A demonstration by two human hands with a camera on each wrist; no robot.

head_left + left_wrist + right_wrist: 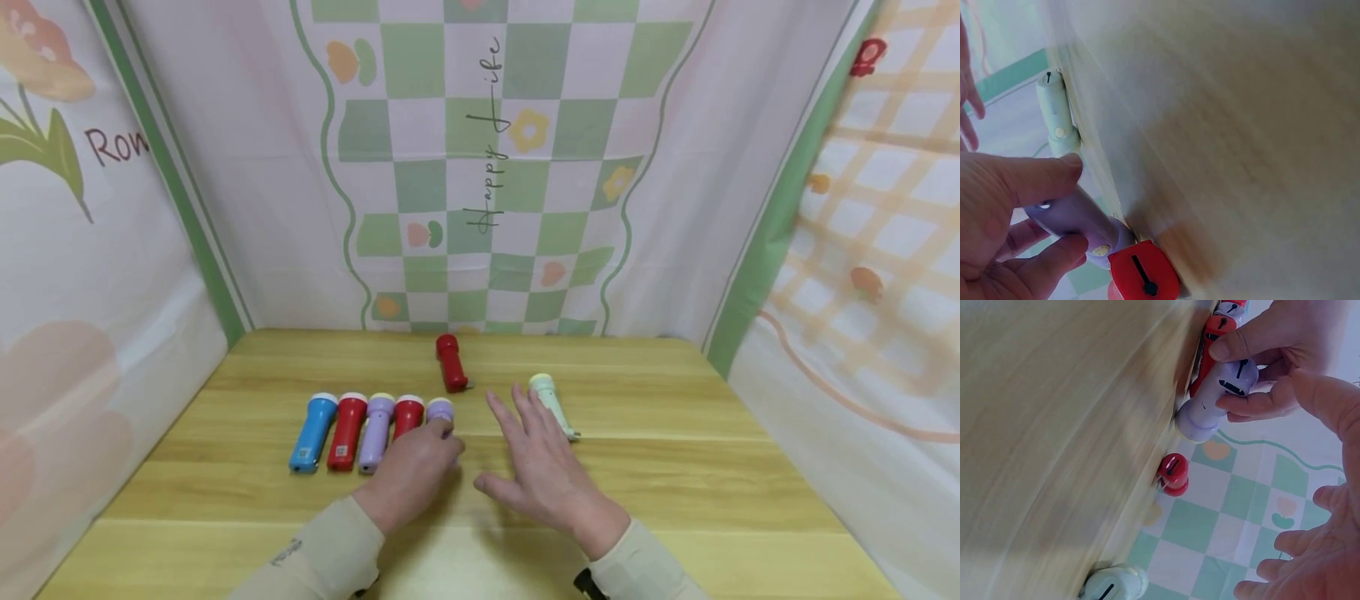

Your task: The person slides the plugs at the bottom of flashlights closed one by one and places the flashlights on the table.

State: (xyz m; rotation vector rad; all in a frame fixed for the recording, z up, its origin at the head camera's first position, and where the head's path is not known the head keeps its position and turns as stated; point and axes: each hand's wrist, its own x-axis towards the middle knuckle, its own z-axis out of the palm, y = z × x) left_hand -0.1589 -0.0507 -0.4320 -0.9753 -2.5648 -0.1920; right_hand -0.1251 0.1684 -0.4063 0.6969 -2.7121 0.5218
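Between the pinching left fingers (1057,259) lies a lilac flashlight (1075,215) (right fingers (506,419) spread apart).

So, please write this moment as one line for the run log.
left hand: grips purple flashlight at right end of row | right hand: holds nothing | lying apart: red flashlight, green flashlight

Small curtained booth around desk; home or staged workspace, cannot tell which. White printed-fabric back curtain (457,275) fills upper middle of frame: green-and-white checks, yellow flowers, "Happy Life" lettering, homely in style. White flower-printed fabric side curtain (112,275) at left, white-and-orange plaid fabric side curtain (862,350) at right, both green-edged. Yellowish wood-grain desk (697,483) spans lower frame, curtains rising along back and sides.
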